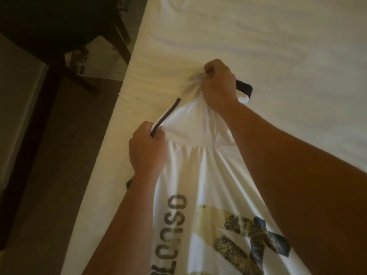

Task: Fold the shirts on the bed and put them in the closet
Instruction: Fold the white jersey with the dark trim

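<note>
The white shirt (198, 175) with dark trim and worn print lies stretched on the bed (258, 46), not folded yet; folding looks only begun, the closet step is left. The left hand (148, 147) and right hand (218, 86), apart, each grip its bunched top edge

A shirt (208, 185) lies on the bed (258, 46), near the bed's left edge, its lower part toward the camera and its collar end farther off. The left hand (148, 149) grips the collar's left side; the right hand (219, 84), farther up the bed, grips bunched cloth at the collar's right. Left of the bed lies carpeted floor (59, 165), with a chair (83, 26) beyond it at upper left
</note>
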